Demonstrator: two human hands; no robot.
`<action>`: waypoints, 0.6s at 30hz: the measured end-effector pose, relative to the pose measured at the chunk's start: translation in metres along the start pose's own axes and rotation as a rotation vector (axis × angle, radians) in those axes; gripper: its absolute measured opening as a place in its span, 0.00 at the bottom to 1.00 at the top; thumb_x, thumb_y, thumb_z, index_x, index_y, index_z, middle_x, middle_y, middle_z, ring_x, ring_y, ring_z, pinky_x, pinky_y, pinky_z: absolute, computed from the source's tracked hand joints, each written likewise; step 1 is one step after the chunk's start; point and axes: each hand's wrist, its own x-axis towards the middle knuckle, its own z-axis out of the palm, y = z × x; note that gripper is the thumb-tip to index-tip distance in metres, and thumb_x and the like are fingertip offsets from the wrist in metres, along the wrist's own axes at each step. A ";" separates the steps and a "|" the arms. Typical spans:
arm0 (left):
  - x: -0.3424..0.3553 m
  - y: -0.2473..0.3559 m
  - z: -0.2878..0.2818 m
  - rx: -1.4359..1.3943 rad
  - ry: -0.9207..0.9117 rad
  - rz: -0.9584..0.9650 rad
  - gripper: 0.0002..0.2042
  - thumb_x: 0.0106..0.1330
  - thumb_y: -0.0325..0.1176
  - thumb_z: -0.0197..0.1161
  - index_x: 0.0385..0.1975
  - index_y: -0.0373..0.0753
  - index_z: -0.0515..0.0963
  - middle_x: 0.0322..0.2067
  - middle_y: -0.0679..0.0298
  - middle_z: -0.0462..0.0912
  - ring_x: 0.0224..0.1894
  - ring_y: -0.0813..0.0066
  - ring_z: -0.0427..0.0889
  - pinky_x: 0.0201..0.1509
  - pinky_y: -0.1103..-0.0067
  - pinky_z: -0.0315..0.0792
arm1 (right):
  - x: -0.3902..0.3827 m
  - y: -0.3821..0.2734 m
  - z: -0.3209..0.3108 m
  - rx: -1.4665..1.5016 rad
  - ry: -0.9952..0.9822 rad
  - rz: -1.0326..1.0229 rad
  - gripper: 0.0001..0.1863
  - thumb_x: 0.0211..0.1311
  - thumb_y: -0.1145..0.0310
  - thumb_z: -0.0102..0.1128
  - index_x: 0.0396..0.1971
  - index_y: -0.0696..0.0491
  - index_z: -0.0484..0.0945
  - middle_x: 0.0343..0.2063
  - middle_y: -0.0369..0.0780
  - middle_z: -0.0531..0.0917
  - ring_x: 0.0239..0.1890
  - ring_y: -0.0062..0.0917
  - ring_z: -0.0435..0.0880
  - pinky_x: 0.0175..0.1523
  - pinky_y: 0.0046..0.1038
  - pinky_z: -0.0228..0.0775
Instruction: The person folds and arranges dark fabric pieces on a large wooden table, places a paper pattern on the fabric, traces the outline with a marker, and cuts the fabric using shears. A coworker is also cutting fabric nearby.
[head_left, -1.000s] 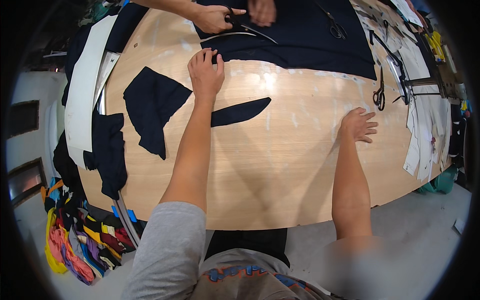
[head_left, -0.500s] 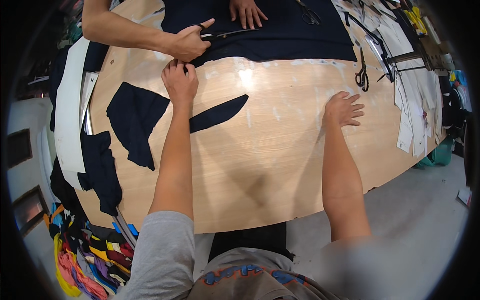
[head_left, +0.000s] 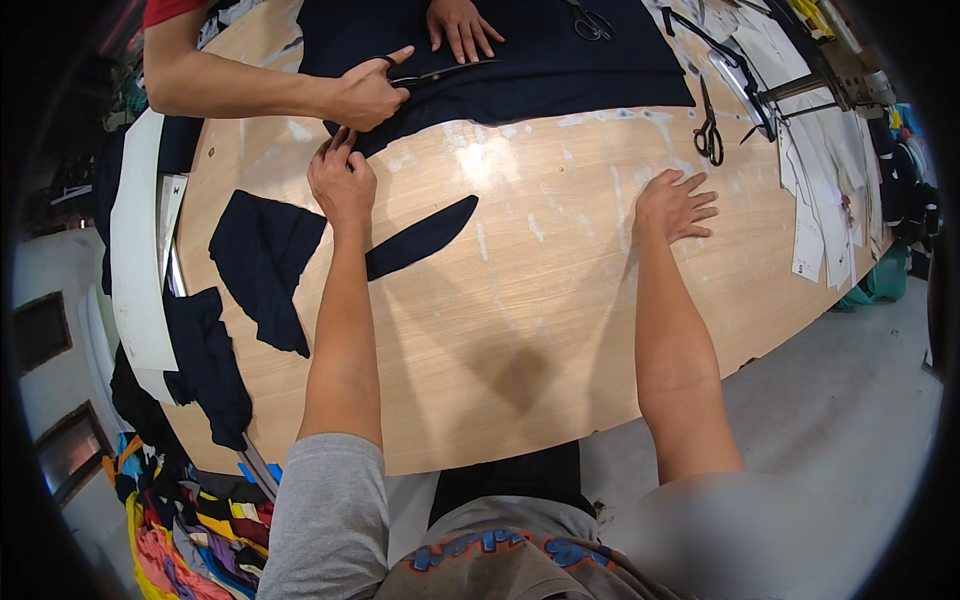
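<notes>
A large sheet of dark navy fabric [head_left: 570, 75] covers the far part of the wooden table. My left hand [head_left: 342, 182] is closed at its near left edge, fingers pinching the cloth. Right beside it, a co-worker's hand [head_left: 365, 95] holds scissors [head_left: 440, 75], whose blades lie along the fabric. The co-worker's other hand [head_left: 462, 28] rests flat on the sheet. On bare wood at the right my right hand [head_left: 676, 207] lies open, fingers spread, holding nothing. Black-handled scissors [head_left: 709, 140] are just beyond it. A narrow fabric strip [head_left: 425, 238] lies next to my left forearm.
A wide cut fabric piece [head_left: 268, 265] lies left of my forearm, with crumpled dark cloth [head_left: 208, 350] at the table's left edge. Paper patterns [head_left: 805, 210] line the right side. More scissors [head_left: 592, 24] rest on the fabric. Colourful cloth [head_left: 190, 530] is heaped below left.
The whole view has shifted slightly, so the table's things appear a little displaced. My left hand remains at the fabric's edge and my right hand stays spread on the table.
</notes>
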 end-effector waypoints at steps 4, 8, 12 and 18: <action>0.001 -0.003 -0.001 -0.024 -0.010 -0.002 0.19 0.70 0.27 0.58 0.54 0.41 0.93 0.60 0.62 0.92 0.65 0.57 0.84 0.76 0.61 0.71 | -0.001 -0.001 0.000 -0.013 -0.015 -0.005 0.37 0.87 0.47 0.33 0.86 0.51 0.58 0.85 0.59 0.56 0.87 0.60 0.51 0.82 0.72 0.43; 0.000 -0.001 -0.001 -0.019 0.013 -0.011 0.19 0.69 0.27 0.59 0.54 0.42 0.93 0.60 0.62 0.92 0.64 0.57 0.85 0.75 0.61 0.72 | -0.002 -0.002 -0.003 -0.022 -0.022 -0.005 0.37 0.87 0.47 0.33 0.86 0.51 0.58 0.85 0.59 0.56 0.87 0.60 0.51 0.82 0.72 0.43; 0.000 -0.001 0.002 -0.017 0.034 0.009 0.19 0.68 0.27 0.59 0.54 0.42 0.93 0.59 0.62 0.92 0.64 0.56 0.85 0.75 0.62 0.72 | -0.001 -0.002 -0.005 -0.019 -0.014 -0.003 0.37 0.87 0.47 0.34 0.86 0.51 0.59 0.84 0.59 0.56 0.86 0.60 0.52 0.82 0.72 0.43; -0.001 -0.003 0.003 0.017 0.012 -0.013 0.19 0.69 0.27 0.60 0.54 0.43 0.93 0.61 0.64 0.92 0.65 0.57 0.84 0.75 0.61 0.72 | 0.000 -0.004 -0.003 0.002 -0.023 0.003 0.37 0.87 0.48 0.34 0.86 0.51 0.59 0.85 0.59 0.56 0.86 0.60 0.52 0.82 0.72 0.43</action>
